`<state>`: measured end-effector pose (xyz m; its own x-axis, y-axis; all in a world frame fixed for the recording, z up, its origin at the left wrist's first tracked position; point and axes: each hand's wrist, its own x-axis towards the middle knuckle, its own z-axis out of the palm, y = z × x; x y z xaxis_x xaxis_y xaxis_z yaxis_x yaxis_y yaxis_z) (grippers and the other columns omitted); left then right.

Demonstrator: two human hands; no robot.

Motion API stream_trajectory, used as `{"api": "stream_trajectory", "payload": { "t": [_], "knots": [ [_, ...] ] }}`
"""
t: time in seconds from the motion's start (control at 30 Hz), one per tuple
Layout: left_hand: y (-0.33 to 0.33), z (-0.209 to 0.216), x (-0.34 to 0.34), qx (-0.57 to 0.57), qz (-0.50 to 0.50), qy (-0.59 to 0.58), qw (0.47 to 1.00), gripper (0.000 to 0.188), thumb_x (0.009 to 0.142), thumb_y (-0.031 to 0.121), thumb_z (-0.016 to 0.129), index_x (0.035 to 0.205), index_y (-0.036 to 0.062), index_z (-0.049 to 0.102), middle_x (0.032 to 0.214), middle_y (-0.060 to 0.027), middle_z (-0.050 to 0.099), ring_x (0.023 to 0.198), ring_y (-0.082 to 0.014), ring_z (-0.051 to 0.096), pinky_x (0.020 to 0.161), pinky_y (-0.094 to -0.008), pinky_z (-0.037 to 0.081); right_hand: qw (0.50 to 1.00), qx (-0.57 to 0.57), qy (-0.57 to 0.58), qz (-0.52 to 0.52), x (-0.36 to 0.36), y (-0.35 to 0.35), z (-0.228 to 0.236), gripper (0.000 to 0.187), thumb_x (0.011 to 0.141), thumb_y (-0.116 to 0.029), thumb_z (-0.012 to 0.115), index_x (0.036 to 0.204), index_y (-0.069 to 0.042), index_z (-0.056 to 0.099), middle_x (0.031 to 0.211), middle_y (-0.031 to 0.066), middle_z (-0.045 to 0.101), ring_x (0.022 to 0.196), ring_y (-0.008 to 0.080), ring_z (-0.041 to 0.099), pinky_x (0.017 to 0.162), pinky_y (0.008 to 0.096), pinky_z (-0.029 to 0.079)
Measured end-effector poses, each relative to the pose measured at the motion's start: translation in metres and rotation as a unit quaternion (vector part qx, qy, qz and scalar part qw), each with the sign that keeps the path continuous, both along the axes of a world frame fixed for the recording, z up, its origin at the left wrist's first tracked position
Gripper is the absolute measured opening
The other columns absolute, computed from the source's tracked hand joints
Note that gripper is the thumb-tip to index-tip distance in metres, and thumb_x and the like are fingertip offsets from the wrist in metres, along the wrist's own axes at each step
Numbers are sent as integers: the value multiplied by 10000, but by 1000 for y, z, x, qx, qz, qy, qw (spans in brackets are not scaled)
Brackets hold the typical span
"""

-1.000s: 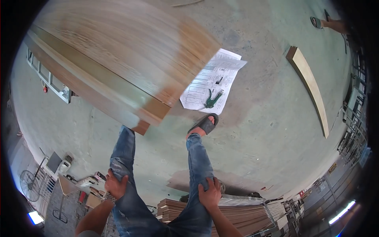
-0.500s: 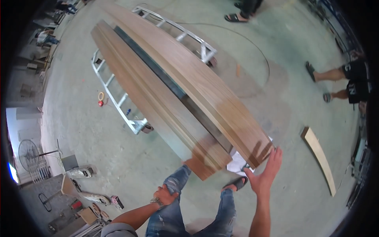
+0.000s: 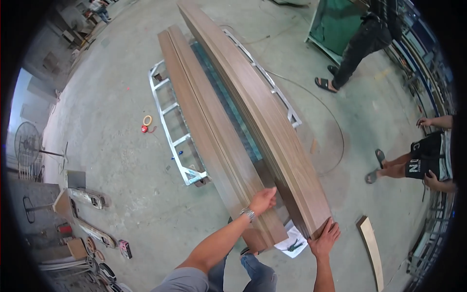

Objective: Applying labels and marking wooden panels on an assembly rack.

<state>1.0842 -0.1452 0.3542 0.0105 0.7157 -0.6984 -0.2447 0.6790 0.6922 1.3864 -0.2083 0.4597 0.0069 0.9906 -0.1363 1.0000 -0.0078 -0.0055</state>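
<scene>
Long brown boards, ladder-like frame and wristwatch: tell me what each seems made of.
Long brown boards: apparently wood or wood-look laminate, satin; grain streaks show.
Ladder-like frame: probably metal, bare or painted; its rails gleam silvery.
Wristwatch: likely polished metal, judging by its shiny band.

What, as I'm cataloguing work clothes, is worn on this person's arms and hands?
The left hand is ungloved, with a silver watch at the wrist and a short grey sleeve higher up. The right hand is ungloved too; no sleeve shows there.
</scene>
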Motion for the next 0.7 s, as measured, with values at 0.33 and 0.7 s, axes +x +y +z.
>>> {"api": "stream_trajectory", "payload": {
  "t": [0.33, 0.7],
  "knots": [
    [74, 19, 52, 6, 36, 153, 987, 568, 961, 586, 575, 756, 57, 545, 588, -25, 475, 517, -163, 430, 505, -376, 412, 979, 100, 173, -25, 19, -33, -21, 1070, 578, -233, 874, 1501, -77, 354, 1506, 277, 339, 1387, 473, 337, 1137, 569, 284],
    [79, 18, 38, -12, -20, 108, 994, 787, 880, 680, 617, 1422, 126, 474, 1421, -62, 533, 1308, -288, 476, 1012, -565, 412, 659, 121, 574, -470, -16, -114, -11, 811, 851, -52, 675, 1547, -8, 261, 1488, 252, 454, 1369, 397, 460, 1109, 400, 397]
  ]
}}
